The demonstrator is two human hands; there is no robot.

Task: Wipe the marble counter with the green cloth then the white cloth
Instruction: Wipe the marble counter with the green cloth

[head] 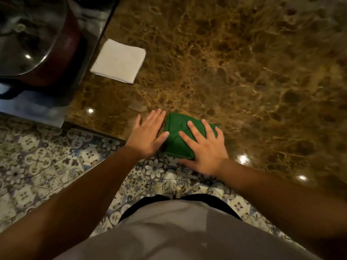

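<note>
A folded green cloth [177, 136] lies on the brown marble counter [234, 72] close to its front edge. My right hand [205, 147] rests flat on top of the cloth with its fingers spread, pressing it down. My left hand [148, 133] lies flat on the counter just left of the cloth, its thumb touching the cloth's left edge. A folded white cloth [119, 61] sits further back on the counter to the left, untouched.
A large pot with a glass lid [28, 38] stands on a metal surface at the far left, next to the white cloth. The counter's front edge runs diagonally below my hands, with patterned floor tiles [47, 162] beneath.
</note>
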